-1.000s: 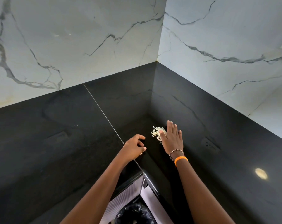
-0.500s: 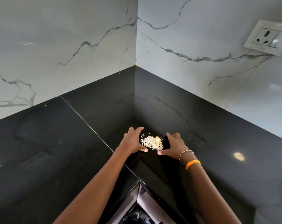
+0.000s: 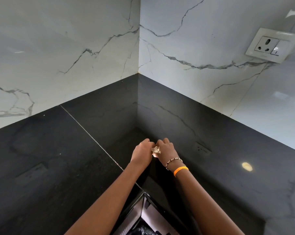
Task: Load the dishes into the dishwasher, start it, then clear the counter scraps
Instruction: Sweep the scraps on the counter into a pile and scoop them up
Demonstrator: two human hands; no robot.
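Scraps point(image 3: 156, 150), pale and flaky, sit in a small heap on the black counter point(image 3: 50, 158), pinched between the two hands near the inner corner of the worktop. Going from the left: the counter's left slab runs dark and glossy, crossed by a thin pale seam point(image 3: 91, 136) that slants toward the near edge. The left hand point(image 3: 142, 154) lies just right of that seam, knuckles up, its fingers curled narrow and pressed against the left side of the heap. The right hand point(image 3: 166, 150) meets it from the other side, fingers bent over the top of the scraps and touching them; whether either hand has the heap lifted off the stone cannot be told. A beaded bracelet point(image 3: 174, 161) and an orange band point(image 3: 181, 170) circle the right wrist. Farther right, high on the white veined wall point(image 3: 211, 73), a white socket plate point(image 3: 271, 45) is mounted. At the near bottom edge, below the counter, something black and crinkled point(image 3: 140, 230) shows.
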